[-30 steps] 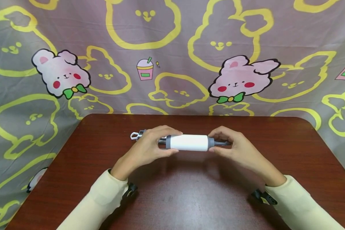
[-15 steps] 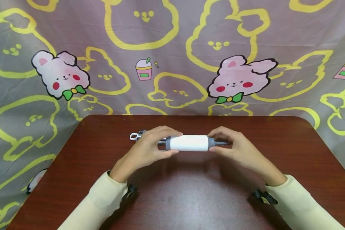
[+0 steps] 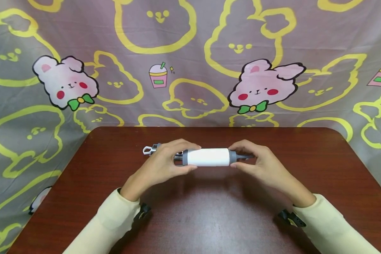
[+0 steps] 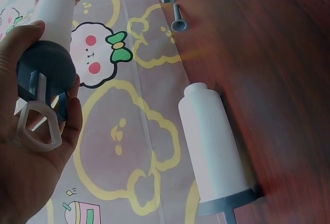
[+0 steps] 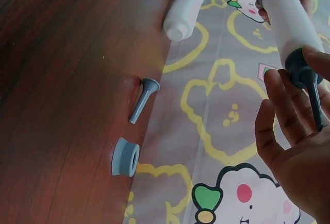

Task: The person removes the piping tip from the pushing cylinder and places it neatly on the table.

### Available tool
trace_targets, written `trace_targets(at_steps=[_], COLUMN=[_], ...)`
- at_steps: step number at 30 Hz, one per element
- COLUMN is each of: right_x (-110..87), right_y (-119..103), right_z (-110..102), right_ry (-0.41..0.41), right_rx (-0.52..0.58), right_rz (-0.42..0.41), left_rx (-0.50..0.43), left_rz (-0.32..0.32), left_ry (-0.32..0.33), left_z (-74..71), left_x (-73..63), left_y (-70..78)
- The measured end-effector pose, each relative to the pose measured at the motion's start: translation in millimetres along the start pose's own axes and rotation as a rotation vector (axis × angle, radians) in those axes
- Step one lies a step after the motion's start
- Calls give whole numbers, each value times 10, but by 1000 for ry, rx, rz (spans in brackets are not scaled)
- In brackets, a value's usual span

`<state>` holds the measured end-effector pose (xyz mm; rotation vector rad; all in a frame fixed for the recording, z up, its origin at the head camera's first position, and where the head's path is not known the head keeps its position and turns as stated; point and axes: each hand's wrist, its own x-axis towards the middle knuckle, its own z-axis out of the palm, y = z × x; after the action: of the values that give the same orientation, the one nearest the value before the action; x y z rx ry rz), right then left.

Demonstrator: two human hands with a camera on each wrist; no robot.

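2 hands (image 3: 160, 162) (image 3: 268, 164), angled inward, gripping tube (image 3: 208, 157)

No readable text, no legible labels, no brands, no numbers, no signs

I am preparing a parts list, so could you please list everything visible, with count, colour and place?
table: 1, brown, across head view
held tube: 1, white with grey ends, above table
attached nozzle: 1, grey, on its right end
loop handle: 1, white, on its left end
second tube: 1, white with grey collar, on table
loose nozzle: 1, grey, on table
loose ring: 1, grey, beside loose nozzle
printed cloth: at least 1, grey-yellow, behind table
sleeves: 2, cream, lower head view
wrist devices: 2, black, at cuffs
left hand: 1, bare, gripping held tube's left end
right hand: 1, bare, pinching its right end
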<state>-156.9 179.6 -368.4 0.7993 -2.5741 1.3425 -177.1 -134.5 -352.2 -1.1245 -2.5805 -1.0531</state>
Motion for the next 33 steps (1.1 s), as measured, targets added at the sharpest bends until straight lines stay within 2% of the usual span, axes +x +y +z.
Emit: trace_targets(at_steps=[5,14,25,33], right_x=[4,9,16,9], right_y=[8,6,5,0], right_z=[-2,-43,-53,-48], right_ry=[4,-33,-59,-56], right_rx=[-1,91,142,112], right_rz=[-5,82,89,107], left_rx=[8,21,30,33], left_rz=[14,32,75,62], left_ry=[6,5,22,21], left_z=[-2,-13,-24,-23], left_x=[8,20,13,12], left_y=[-2,23,44,42])
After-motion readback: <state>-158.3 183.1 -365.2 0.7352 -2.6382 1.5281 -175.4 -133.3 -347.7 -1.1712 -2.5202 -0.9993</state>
